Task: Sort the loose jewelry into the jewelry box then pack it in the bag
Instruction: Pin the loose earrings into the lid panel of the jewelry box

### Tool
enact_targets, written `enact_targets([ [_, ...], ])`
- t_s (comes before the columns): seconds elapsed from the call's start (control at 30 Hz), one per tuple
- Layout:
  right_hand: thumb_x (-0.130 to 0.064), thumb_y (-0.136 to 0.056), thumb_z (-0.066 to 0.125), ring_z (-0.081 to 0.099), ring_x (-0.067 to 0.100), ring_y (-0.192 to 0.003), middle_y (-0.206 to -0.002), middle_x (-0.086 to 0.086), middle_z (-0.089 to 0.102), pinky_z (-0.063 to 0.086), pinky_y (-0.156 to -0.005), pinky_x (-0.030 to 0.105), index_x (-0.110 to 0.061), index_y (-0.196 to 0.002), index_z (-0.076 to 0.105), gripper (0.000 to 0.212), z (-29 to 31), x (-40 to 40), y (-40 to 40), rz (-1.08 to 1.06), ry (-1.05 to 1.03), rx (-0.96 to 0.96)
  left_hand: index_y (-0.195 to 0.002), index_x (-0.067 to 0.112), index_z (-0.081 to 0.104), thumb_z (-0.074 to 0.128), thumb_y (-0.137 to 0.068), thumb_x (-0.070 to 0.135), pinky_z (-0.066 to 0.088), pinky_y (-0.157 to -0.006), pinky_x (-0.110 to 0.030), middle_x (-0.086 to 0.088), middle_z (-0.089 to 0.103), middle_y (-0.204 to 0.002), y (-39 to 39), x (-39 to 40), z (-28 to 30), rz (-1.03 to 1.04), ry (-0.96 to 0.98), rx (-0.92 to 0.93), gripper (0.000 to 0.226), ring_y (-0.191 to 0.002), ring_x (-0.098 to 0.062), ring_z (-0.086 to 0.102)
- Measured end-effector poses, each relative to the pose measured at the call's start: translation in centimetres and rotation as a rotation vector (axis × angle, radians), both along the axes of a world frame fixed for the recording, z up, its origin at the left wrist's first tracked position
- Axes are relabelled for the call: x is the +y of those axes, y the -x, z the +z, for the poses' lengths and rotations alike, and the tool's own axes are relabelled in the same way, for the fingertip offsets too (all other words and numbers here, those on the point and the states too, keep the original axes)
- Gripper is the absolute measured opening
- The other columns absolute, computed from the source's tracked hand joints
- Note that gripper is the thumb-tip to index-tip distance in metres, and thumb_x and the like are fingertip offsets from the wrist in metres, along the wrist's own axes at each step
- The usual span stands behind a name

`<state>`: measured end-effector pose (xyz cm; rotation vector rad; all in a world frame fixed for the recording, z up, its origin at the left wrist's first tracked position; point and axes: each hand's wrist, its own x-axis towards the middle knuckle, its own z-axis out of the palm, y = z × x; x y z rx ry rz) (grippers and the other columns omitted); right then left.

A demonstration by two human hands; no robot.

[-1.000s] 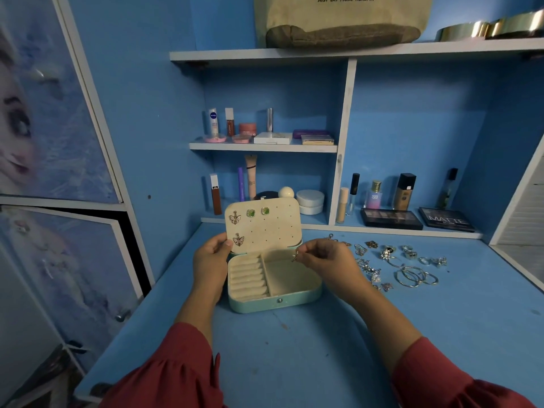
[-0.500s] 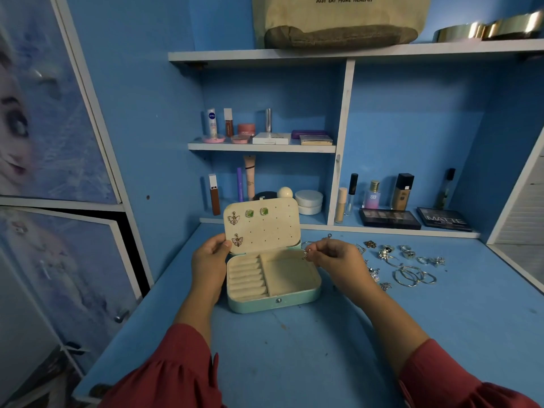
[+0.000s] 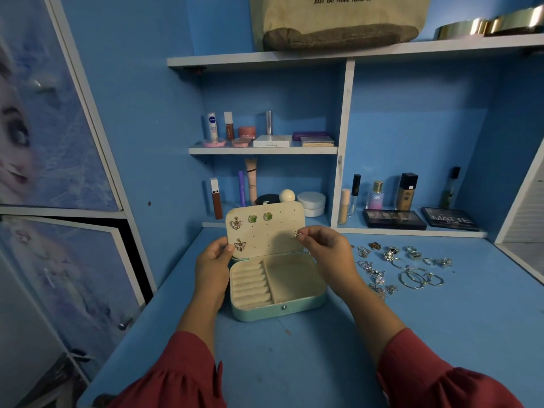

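A beige canvas bag [image 3: 338, 22] on the top shelf carries dark capital letters reading "JUST EAT MORE HEALTHY". On the middle shelf, a slim white tube [image 3: 212, 127] bears a round dark blue badge with the brand name "NIVEA" in white. On the lowest shelf, a small perfume bottle [image 3: 376, 196] with a pink and purple gradient shows the white letters "SB". Near it, a black makeup palette [image 3: 450, 219] lying flat has the word "MATTE" across its lid in large pale capitals; a smaller line beneath is too small to read.
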<state>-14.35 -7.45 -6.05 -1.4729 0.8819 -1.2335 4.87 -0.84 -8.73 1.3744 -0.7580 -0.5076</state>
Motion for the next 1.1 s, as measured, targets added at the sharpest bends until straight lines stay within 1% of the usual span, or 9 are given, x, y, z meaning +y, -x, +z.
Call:
enact_targets([
  [0.13,-0.014,-0.086,0.069,0.063,0.005,-0.082,-0.084,-0.006,0.07,0.05,-0.078,0.018,-0.022,-0.085,0.07,0.009,0.1,-0.2,-1.3,-0.022,0.025,-0.027,-0.096,0.023,0.065,0.052,-0.096,0.007,0.047,-0.071,-0.019,0.009,0.069,-0.093,0.0,-0.1,0.0,-0.001,0.003,0.013,0.021,-0.085,-0.004,0.064],
  [0.2,-0.012,-0.085,0.07,0.061,-0.001,-0.078,-0.083,-0.008,0.069,0.049,-0.076,0.014,-0.02,-0.086,0.069,0.008,0.4,-0.3,-1.8,-0.032,0.038,-0.037,-0.099,0.021,0.065,0.052,-0.096,0.007,0.047,-0.073,-0.02,0.008,0.069,-0.095,-0.1,-0.2,0.0,-0.005,0.005,0.013,0.02,-0.087,-0.005,0.064],
  [0.27,-0.009,-0.085,0.07,0.06,-0.001,-0.078,-0.083,-0.007,0.067,0.048,-0.073,0.012,-0.019,-0.085,0.066,0.011,0.7,-0.4,-2.3,-0.031,0.057,-0.057,-0.1,0.02,0.066,0.052,-0.096,0.006,0.047,-0.073,-0.019,0.007,0.07,-0.095,-0.1,-0.2,-0.1,-0.008,0.01,0.015,0.02,-0.087,-0.005,0.064],
  [0.43,-0.004,-0.084,0.069,0.064,0.009,-0.086,-0.088,0.001,0.067,0.049,-0.079,0.02,-0.018,-0.085,0.054,0.02,1.1,-0.7,-3.0,-0.024,0.087,-0.128,-0.098,0.02,0.067,0.051,-0.096,0.005,0.047,-0.073,-0.017,0.009,0.07,-0.094,-0.1,-0.2,-0.1,-0.016,0.028,0.002,0.022,-0.086,-0.004,0.065],
  [0.57,-0.004,-0.083,0.07,0.064,0.005,-0.083,-0.087,0.0,0.069,0.05,-0.081,0.025,-0.019,-0.083,0.052,0.023,1.5,-1.2,-3.6,-0.034,0.096,-0.118,-0.091,0.026,0.067,0.052,-0.095,0.005,0.047,-0.074,-0.018,0.01,0.071,-0.093,0.0,0.0,0.0,-0.019,0.041,0.008,0.027,-0.086,-0.004,0.065],
  [0.73,-0.005,-0.083,0.07,0.064,0.007,-0.086,-0.08,-0.007,0.066,0.05,-0.086,0.029,-0.021,-0.082,0.053,0.023,1.6,-1.7,-3.5,-0.03,0.139,-0.087,-0.095,0.024,0.068,0.052,-0.095,0.006,0.047,-0.073,-0.017,0.009,0.071,-0.095,-0.1,-0.1,-0.1,-0.025,0.039,0.004,0.024,-0.087,-0.004,0.066],
  [0.9,-0.009,-0.085,0.069,0.061,0.006,-0.087,-0.089,-0.007,0.065,0.049,-0.082,0.02,-0.027,-0.088,0.059,0.021,1.7,-2.2,-3.4,-0.049,0.182,-0.017,-0.098,0.021,0.067,0.052,-0.095,0.006,0.047,-0.071,-0.015,0.01,0.071,-0.094,-0.1,-0.1,-0.1,-0.019,0.042,0.006,0.022,-0.085,-0.002,0.065],
  [1.0,-0.008,-0.086,0.068,0.06,-0.006,-0.083,-0.088,-0.012,0.066,0.046,-0.077,0.007,-0.02,-0.096,0.068,0.016,1.8,-2.1,-3.1,-0.032,0.199,0.033,-0.095,0.023,0.067,0.052,-0.095,0.005,0.047,-0.07,-0.014,0.011,0.071,-0.093,0.0,-0.1,-0.1,-0.026,0.047,0.006,0.024,-0.083,0.0,0.065],
  [1.1,0.0,-0.087,0.064,0.058,-0.018,-0.082,-0.083,-0.023,0.066,0.042,-0.076,0.0,-0.022,-0.087,0.072,0.023,1.9,-2.1,-2.7,0.029,0.25,0.067,-0.097,0.021,0.067,0.051,-0.095,0.005,0.046,-0.071,-0.014,0.01,0.071,-0.094,0.0,-0.1,-0.1,-0.025,0.048,0.007,0.023,-0.085,-0.001,0.065],
])
